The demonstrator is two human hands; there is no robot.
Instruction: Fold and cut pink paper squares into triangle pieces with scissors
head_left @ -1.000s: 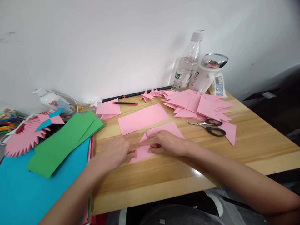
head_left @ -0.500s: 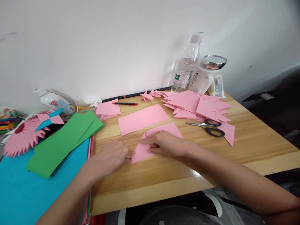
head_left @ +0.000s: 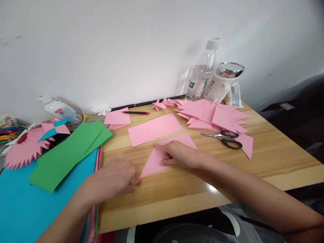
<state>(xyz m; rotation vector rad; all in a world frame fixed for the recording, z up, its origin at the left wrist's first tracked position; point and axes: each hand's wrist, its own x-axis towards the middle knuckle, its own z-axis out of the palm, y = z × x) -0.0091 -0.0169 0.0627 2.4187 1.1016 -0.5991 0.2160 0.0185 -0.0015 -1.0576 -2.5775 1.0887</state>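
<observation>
A sheet of pink paper (head_left: 149, 164) lies folded over on its left side, making a slanted edge that ends in a point towards me. My right hand (head_left: 178, 155) presses on it, index fingertip at the top of the slanted edge and the other fingers curled beneath. My left hand (head_left: 116, 175) is closed, its fingers curled and slightly blurred, with fingertips right by the paper's pointed lower-left corner. Just behind lies a flat pink paper strip (head_left: 155, 129). Scissors (head_left: 225, 138) with black handles rest to the right of my right hand.
Folded pink pieces (head_left: 210, 114) are piled at the back right, before a water bottle (head_left: 199, 77) and a white mug (head_left: 219, 86). Green strips (head_left: 65, 155) lie on blue paper (head_left: 50, 212) at left. A pen (head_left: 136, 113) sits on pink paper near the wall.
My left hand has shifted slightly left and towards me, off the paper's corner. My right index finger has moved up a little, and the fold at the left looks flatter.
</observation>
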